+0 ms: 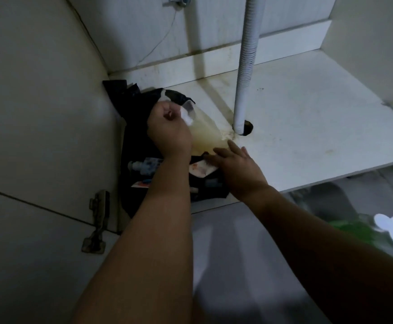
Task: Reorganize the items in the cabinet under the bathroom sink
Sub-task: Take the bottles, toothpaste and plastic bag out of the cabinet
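A black plastic bag [134, 141] lies in the left corner of the cabinet floor [307, 127], holding small items: a white-capped tube [144, 165] and a reddish packet [201, 170]. My left hand [169, 129] is above the bag's far edge, fingers curled, pinching a small white and clear wrapper [187, 113]. My right hand [235, 167] reaches in with straight fingers; its fingertips lie on the bag's near right edge beside the reddish packet.
A white corrugated drain hose [245, 66] drops into a hole in the stained floor panel. The cabinet's left wall carries a door hinge [97, 220]. A green and white bag [378, 232] sits outside at the lower right. A valve [181, 0] is on the back wall.
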